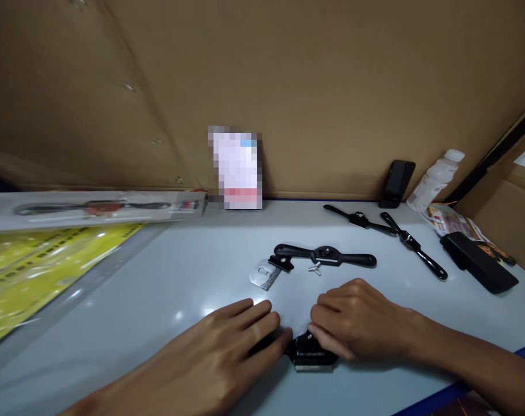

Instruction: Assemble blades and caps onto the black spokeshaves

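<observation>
A black spokeshave lies near the table's front edge, mostly covered by my hands. My left hand rests over its left handle with fingers curled onto it. My right hand grips its middle and right handle, fingers bent down on the body. Just beyond lies another black spokeshave, taken apart, with a loose wing screw, a small black cap and a silver blade beside it.
Two more black spokeshaves lie at the back right, near a phone, a white bottle, snack packets and a black case. Packaged tools and yellow packaging fill the left. Cardboard walls surround the white table.
</observation>
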Demonstrator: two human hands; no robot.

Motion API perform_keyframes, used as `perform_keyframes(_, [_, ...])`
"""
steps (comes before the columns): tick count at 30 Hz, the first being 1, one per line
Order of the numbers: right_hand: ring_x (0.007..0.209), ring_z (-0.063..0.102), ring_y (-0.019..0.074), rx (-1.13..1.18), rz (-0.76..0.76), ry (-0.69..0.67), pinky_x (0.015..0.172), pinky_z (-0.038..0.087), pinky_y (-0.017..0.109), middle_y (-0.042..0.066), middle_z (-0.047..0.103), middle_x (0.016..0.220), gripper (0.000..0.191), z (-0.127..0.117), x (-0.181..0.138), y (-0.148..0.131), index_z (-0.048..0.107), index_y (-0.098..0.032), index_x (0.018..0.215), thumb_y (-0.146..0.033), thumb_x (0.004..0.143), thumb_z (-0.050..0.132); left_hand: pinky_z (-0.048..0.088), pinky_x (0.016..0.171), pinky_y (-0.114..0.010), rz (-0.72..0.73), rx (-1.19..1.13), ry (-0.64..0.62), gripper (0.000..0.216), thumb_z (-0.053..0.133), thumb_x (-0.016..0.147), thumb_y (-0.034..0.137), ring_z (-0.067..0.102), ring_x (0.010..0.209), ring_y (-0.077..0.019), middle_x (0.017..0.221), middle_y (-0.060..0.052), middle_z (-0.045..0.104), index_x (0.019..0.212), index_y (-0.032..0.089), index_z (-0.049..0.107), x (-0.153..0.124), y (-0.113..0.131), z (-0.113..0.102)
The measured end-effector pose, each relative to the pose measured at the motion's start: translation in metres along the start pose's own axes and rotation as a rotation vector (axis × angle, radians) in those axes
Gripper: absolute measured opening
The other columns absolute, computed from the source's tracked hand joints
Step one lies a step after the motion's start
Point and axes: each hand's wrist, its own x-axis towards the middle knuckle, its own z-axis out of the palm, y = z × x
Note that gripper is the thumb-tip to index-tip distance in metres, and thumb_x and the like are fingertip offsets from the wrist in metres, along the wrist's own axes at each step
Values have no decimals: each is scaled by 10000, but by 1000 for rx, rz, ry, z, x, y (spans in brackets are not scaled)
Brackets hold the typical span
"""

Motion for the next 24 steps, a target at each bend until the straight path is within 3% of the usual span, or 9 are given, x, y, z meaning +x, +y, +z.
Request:
perform_keyframes(6, [512, 435, 143, -45, 72, 37, 522, 222, 352, 0, 634, 589, 249, 13, -4, -12, 644, -205, 726, -183, 964, 576, 507, 748, -371, 8, 9, 8, 260, 494, 1031, 52, 630, 793, -220, 930, -56, 736, 1106, 168, 714, -1, 0, 0])
perform_keyframes(12, [498, 366, 111, 245, 180, 123, 523, 253, 309, -34, 540, 541, 384, 7, 0, -12, 512, -218, 605, -179, 986, 527, 508, 725, -377, 6, 23, 20, 288, 452, 1045, 53, 640, 773, -219, 922, -56, 742, 1094, 169, 711, -1, -1, -1])
perform_keyframes(15, [547, 429, 121, 267, 169, 167, 546, 301, 298, -18, 586, 627, 390, -4, 1, -5, 594, -205, 713, -267, 1086, 499, 523, 743, -370, 1, 25, 7, 218, 539, 1020, 80, 648, 787, -217, 932, -51, 743, 1118, 181, 706, -2, -1, 0])
perform_keyframes(18, [602, 486, 140, 169, 52, 93, 561, 317, 301, 9, 659, 746, 312, -11, 0, 5, 702, -187, 905, -268, 1123, 493, 538, 767, -371, -5, 25, -6, 210, 575, 1005, 76, 659, 803, -218, 945, -46, 743, 1132, 184, 703, -2, -1, 2])
perform_keyframes(21, [639, 536, 144, 162, -18, 17, 564, 336, 292, 14, 693, 803, 268, -10, -3, 14, 742, -194, 1049, -278, 1140, 505, 542, 757, -369, 5, 20, -2, 228, 537, 1018, 67, 654, 795, -217, 935, -46, 739, 1127, 180, 703, -2, -1, 3])
perform_keyframes(24, [656, 569, 144, 176, -16, 30, 570, 347, 287, 13, 699, 793, 339, -6, -4, 18, 756, -192, 1060, -435, 1150, 537, 542, 748, -374, 14, 19, -8, 262, 488, 1031, 56, 648, 784, -218, 924, -50, 737, 1121, 175, 703, -2, -1, 2])
